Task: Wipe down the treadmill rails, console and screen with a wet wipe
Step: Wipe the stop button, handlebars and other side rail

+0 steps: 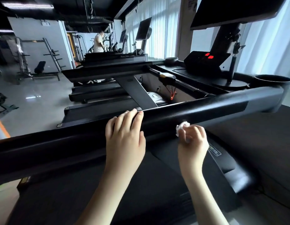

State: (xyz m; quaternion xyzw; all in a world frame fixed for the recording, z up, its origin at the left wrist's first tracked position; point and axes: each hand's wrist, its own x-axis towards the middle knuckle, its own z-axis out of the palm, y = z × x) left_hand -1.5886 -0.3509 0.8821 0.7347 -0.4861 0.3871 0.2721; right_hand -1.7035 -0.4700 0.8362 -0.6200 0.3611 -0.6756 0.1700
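Here the wet wipe (pixel 181 128) is one small white crumpled ball, pinched in the fingertips of the right hand (pixel 193 141). It sits at the near lower edge of the rail (pixel 214 109) and seems to touch it, though I cannot tell this for sure. The rail is one long dark bar. Its long axis goes from far to the left of both hands, passes just in front of the right hand, and rises away to the right. I judge that the coming stroke has to follow this line, sideways along the bar.

The left hand (pixel 124 135) lies flat on top of the same rail, just to the left of the right hand, with straight fingers reaching over the far edge and holding nothing. Both hands are at the rail, but only the right one carries the wipe, so it is the working hand.

Beyond the right hand, up and to the right and well apart, stands one console (pixel 205 61) with red lights. Above it hangs one dark screen (pixel 235 12). I count two cup holders, one (pixel 270 80) on the right of the console and one (pixel 171 60) on its left.
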